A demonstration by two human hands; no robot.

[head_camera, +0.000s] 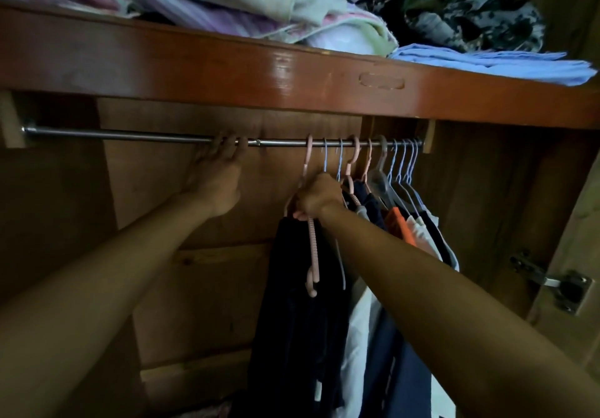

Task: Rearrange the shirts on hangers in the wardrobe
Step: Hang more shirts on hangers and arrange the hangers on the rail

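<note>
Head view: our left hand [216, 187] curls its grip over the rail [130, 135]; our right hand [316, 196] pinches the pink hanger [312, 239] carrying a dark shirt [292, 304].

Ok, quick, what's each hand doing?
Left hand: fingers curled over the rail, holding it.
Right hand: gripping the pink hanger.

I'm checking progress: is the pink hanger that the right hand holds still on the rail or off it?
On the rail. The pink hanger's hook loops over the rail above the right hand.
</note>
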